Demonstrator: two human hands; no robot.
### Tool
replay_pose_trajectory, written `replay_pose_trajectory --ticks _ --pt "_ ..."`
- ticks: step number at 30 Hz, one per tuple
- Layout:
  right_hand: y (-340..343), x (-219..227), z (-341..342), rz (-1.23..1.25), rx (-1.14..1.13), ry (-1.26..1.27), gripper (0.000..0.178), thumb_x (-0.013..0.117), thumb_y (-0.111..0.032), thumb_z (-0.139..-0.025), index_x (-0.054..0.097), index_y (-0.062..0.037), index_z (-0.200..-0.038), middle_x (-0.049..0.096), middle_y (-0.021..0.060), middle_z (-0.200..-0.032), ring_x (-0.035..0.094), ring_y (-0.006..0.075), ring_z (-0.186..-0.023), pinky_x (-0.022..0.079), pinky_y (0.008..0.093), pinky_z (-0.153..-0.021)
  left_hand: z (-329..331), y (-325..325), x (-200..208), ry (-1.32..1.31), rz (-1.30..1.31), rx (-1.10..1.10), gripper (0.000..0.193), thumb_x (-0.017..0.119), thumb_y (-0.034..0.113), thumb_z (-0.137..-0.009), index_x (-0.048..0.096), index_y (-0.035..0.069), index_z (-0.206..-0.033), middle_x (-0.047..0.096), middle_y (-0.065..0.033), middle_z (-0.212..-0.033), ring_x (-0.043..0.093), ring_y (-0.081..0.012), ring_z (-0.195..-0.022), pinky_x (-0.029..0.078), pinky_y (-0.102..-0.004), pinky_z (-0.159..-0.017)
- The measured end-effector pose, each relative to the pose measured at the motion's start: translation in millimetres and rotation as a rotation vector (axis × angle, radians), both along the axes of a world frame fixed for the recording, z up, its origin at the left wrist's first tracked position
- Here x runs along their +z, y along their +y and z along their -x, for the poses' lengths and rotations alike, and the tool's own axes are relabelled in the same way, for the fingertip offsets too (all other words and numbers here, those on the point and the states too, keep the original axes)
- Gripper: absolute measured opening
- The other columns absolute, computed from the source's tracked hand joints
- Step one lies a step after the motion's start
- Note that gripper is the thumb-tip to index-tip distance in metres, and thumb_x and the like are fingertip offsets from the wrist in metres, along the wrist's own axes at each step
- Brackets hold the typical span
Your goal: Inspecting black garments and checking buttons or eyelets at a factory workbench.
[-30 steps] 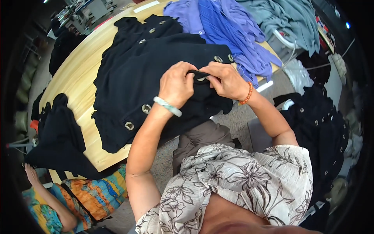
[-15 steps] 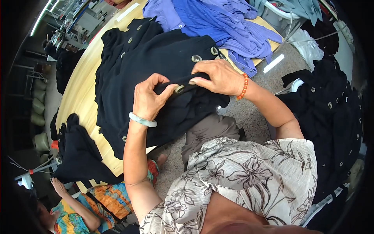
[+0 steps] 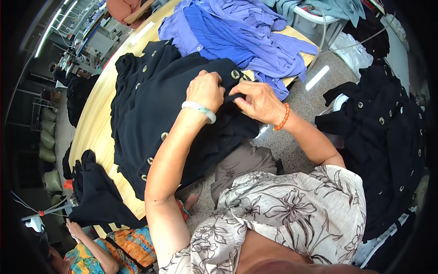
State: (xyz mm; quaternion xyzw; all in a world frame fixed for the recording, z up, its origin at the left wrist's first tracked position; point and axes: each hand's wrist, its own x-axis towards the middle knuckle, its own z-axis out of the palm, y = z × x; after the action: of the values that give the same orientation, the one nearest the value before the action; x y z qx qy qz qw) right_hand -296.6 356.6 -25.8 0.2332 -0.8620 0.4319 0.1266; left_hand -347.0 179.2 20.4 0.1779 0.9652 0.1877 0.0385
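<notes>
A black garment (image 3: pixel 169 91) with large pale-and-dark buttons lies spread over the wooden table in front of me. My left hand (image 3: pixel 204 93), a pale bangle at its wrist, is closed on the garment's cloth near the right-hand edge, its fingertips mostly hidden behind the back of the hand. Close beside it, my right hand (image 3: pixel 261 101), with an orange bead bracelet, pinches a folded strip of the same black cloth between thumb and fingers. One button (image 3: pixel 235 74) shows just beyond the hands, and another button (image 3: pixel 164 136) lies by my left forearm.
Purple-blue garments (image 3: pixel 228 34) are heaped at the table's far side. The wooden table (image 3: pixel 93 112) curves round on the left. Black buttoned clothes (image 3: pixel 383 132) hang in a pile at right. At lower left, a co-worker's hand (image 3: pixel 75 229) touches another black garment (image 3: pixel 98 196).
My left hand has moved up and right along the garment, close to my right hand, and turned its back upward. The right hand has shifted slightly, still pinching cloth.
</notes>
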Motion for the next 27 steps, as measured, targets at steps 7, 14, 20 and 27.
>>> replay_pose_trajectory --ticks 7,14,20,27 --pt "-7.6 -6.5 6.5 0.100 0.004 0.123 0.014 0.069 -0.008 -0.084 0.068 -0.0025 -0.096 0.064 0.0095 -0.078 0.061 0.0192 -0.055 0.046 0.0316 -0.053 3.7 -12.7 -3.3 -0.141 -0.433 0.104 0.017 0.076 0.007 -0.079 0.072 -0.004 -0.093 0.071 -0.0052 -0.079 0.064 -0.0107 -0.067 0.052 -0.0256 -0.064" --pt "-13.7 8.6 12.7 0.123 -0.028 0.047 0.016 0.069 -0.008 -0.079 0.063 -0.0040 -0.094 0.065 0.0062 -0.075 0.062 0.0155 -0.055 0.047 0.0282 -0.053 1.0 -20.6 1.5 -0.392 -0.926 0.214 0.010 0.075 0.001 -0.080 0.071 -0.003 -0.088 0.071 -0.0066 -0.078 0.062 -0.0100 -0.063 0.050 -0.0240 -0.059" --pt "-16.0 4.7 6.2 0.125 -0.020 -0.050 0.039 0.072 -0.008 -0.077 0.061 -0.0042 -0.115 0.067 0.0105 -0.081 0.064 0.0236 -0.057 0.051 0.0350 -0.055 -2.1 -28.9 -11.1 -0.467 -0.984 0.157 0.014 0.079 0.007 -0.080 0.073 0.001 -0.091 0.072 -0.0047 -0.078 0.062 -0.0073 -0.064 0.046 -0.0196 -0.057" --pt "-11.5 -2.6 4.6 0.025 0.089 0.081 0.036 0.070 -0.008 -0.079 0.062 0.0030 -0.111 0.065 0.0127 -0.091 0.064 0.0218 -0.062 0.052 0.0320 -0.057 -37.8 -36.0 -0.6 -0.023 -0.467 -0.182 0.041 0.080 0.019 -0.070 0.070 -0.004 -0.102 0.067 -0.0184 -0.091 0.067 -0.0319 -0.084 0.054 -0.0398 -0.078"
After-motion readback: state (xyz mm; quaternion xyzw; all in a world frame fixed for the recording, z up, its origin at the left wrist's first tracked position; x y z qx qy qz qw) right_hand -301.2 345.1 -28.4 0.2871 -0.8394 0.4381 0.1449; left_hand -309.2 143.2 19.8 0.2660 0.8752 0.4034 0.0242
